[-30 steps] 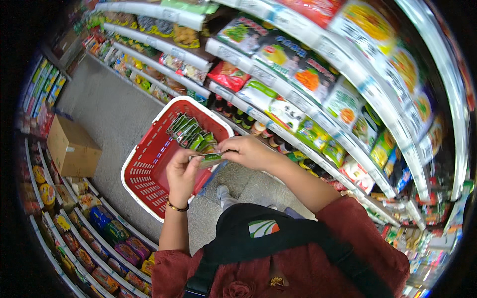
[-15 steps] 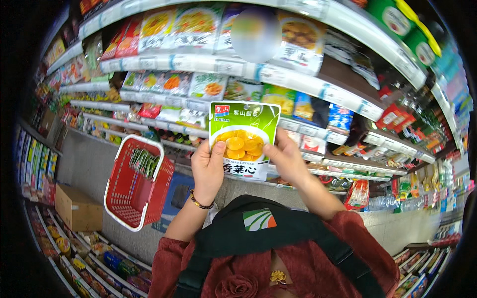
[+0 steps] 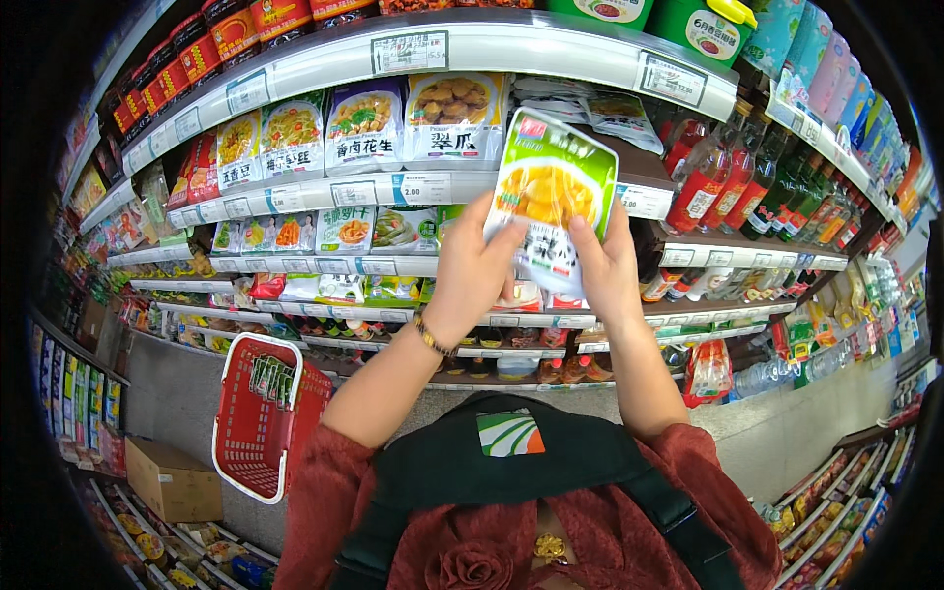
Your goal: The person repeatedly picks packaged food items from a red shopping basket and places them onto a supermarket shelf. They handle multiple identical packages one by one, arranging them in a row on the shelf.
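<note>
One green-and-white food pouch [image 3: 553,202] is raised in front of the shelves [image 3: 433,187], gripped by two hands. The left hand [image 3: 472,270] closes its fingers [image 3: 506,234] on the pouch's lower left edge; the right hand [image 3: 602,267] pinches the lower right edge. One red basket [image 3: 258,433] holding several small green packets hangs low at the left.

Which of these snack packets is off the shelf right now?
The green packet with yellow food pictured, held up by both hands, left hand and right hand; the others sit on shelves.
</note>
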The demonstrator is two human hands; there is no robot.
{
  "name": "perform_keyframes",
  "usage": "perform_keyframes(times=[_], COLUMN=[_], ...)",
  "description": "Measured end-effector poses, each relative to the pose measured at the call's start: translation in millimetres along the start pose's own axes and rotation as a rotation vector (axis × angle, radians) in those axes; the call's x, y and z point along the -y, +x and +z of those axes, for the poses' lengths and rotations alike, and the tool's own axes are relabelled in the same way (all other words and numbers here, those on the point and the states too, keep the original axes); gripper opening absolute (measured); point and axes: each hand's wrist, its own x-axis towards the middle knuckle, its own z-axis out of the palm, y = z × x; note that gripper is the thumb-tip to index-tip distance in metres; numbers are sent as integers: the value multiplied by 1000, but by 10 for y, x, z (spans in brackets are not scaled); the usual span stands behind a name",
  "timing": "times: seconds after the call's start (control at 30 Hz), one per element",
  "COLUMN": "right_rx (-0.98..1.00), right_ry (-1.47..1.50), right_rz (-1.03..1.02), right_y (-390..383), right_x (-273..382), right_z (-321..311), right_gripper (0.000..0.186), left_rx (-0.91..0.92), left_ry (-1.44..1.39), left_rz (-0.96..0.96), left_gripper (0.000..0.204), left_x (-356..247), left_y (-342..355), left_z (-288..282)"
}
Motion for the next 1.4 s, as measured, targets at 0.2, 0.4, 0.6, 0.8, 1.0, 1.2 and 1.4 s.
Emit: perform_keyframes(times=[0.2,0.4,0.6,0.8,1.0,1.2,1.4], right_rx=[-44,-72,114,344,252,353,388], right_ry=[66,-27,374,736,-23,-758,-1084], right_rz=[93,367,212,243,119,-116,-246], right_y=[709,1396,2193,2695,2744,2908,2947], right_x=[121,151,-462,-630,-505,-557,-509], right_z=[-199,-404,-701,-666,-776,-457,-506], right_gripper=[38,25,14,24,27,30,34], left_rx=[34,2,-266,-380,-570,-798,-218], left_ry=[-166,-182,-173,587,930,1025,1340], left_rz=[15,85,165,483,881,871,416], left_gripper=[30,27,18,24,25,32,48], left_x=[-190,-260,-226,26,289,531,292], left_y=[609,1185,1693,1907,1714,2144,2017], left_z=[152,318,465,515,729,642,637])
